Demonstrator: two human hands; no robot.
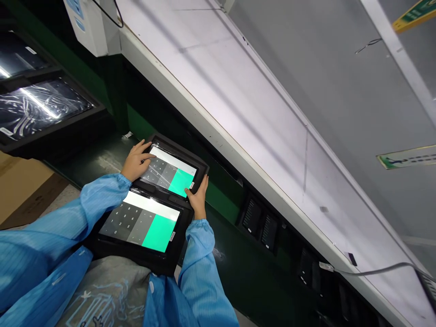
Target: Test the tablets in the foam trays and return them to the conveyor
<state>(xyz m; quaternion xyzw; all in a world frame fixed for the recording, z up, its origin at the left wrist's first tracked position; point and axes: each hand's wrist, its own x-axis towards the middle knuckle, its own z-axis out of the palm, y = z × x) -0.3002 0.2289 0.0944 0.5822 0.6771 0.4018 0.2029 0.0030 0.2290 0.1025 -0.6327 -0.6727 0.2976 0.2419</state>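
Two tablets lit with calculator keypads lie in a black tray in front of my body. My left hand is at the left edge of the far tablet, its fingers apart and one finger reaching over the upper left of the screen. Whether that fingertip presses the glass I cannot tell. My right hand grips the tray's right side, its thumb near the green area and the small white label. Nearer to me, the second tablet also shows a dark keypad with a green block.
Beyond the tray runs a long white shelf. More screens in black trays sit at upper left, one under wrinkled film. A cardboard box stands at left. Dark devices rest below the shelf on the green surface.
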